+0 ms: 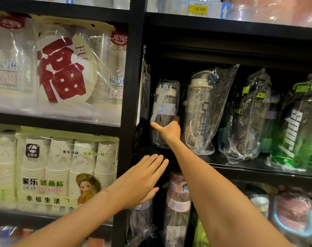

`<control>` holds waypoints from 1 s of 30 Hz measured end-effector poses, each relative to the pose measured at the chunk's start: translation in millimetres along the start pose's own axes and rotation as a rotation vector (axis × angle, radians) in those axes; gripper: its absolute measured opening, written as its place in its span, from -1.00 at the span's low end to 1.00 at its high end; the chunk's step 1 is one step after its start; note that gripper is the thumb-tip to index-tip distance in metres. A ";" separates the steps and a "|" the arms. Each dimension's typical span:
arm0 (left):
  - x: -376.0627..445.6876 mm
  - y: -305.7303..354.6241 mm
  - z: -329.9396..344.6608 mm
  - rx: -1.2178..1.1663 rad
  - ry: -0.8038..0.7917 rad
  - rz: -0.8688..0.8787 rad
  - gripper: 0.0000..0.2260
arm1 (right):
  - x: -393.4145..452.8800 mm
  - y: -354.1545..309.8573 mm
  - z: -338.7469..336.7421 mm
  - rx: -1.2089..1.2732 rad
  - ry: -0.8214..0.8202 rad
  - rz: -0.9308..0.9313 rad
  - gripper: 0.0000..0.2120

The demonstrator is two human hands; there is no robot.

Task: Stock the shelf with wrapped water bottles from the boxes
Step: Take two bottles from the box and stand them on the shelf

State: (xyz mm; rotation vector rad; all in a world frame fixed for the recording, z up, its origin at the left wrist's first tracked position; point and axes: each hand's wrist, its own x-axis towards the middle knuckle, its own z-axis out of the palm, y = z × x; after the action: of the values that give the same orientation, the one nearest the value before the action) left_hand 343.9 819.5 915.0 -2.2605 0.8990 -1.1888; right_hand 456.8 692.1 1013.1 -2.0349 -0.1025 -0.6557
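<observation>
Black metal shelving [132, 72] filled the whole frame, a thick upright post splitting it into a left bay and a right bay. Across the left bay, large wrapped packs of clear plastic cups [12, 57] and a round pack with a red character [62, 68] took the upper left, and sleeves of white paper cups [66, 168] stood on the board below. At the top right, a yellow price tag [199, 9] read 30.00.

On the middle board of the right bay, the shelf [240, 166] carried a row of upright bottles in loose clear wrap: a green bottle [297, 132] at the far right, a dark bottle [249, 118] beside it, then a clear bottle with a white lid [199, 111]. Left of that, near the post, stood the wrapped water bottle [165, 98], upright at the row's left end.

Lower right, pink and pale wrapped bottles [178, 200] sat on the board beneath.

Reaching up from the lower right, the right hand [167, 131] gripped the wrapped water bottle around its lower half, thumb across the front and fingers curled behind it. Below and left of that bottle, the left hand [141, 180] was held flat with fingers straight and together, fingertips near the shelf's front edge, holding nothing.
</observation>
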 end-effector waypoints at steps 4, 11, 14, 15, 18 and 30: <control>0.1 0.7 -0.4 -0.004 -0.015 -0.001 -0.34 | -3.6 -1.8 -1.9 0.006 -0.052 0.023 -0.23; 0.9 1.2 -5.8 -0.045 -0.027 -0.005 -0.32 | -18.8 -2.3 -10.1 0.116 -0.100 0.072 0.18; 1.3 2.0 -7.6 -0.033 -0.045 -0.009 -0.31 | -30.0 -4.2 -12.7 0.096 -0.131 0.082 0.11; 1.7 1.9 -8.5 -0.032 -0.056 -0.012 -0.31 | -35.2 -4.7 -13.2 0.103 -0.143 0.082 0.06; 2.0 0.1 -10.3 -0.017 -0.101 -0.008 -0.31 | -59.0 -9.8 -19.2 0.138 -0.131 0.045 -0.13; -2.6 29.8 -36.6 -0.085 -0.108 -0.154 -0.38 | -226.4 82.2 -117.5 -0.129 -0.186 -0.457 -0.60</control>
State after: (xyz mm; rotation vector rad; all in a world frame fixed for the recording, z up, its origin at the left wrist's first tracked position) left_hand 301.8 797.9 914.6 -2.4748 0.7598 -1.0983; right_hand 243.0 593.9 885.0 -2.2132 -0.6642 -0.7638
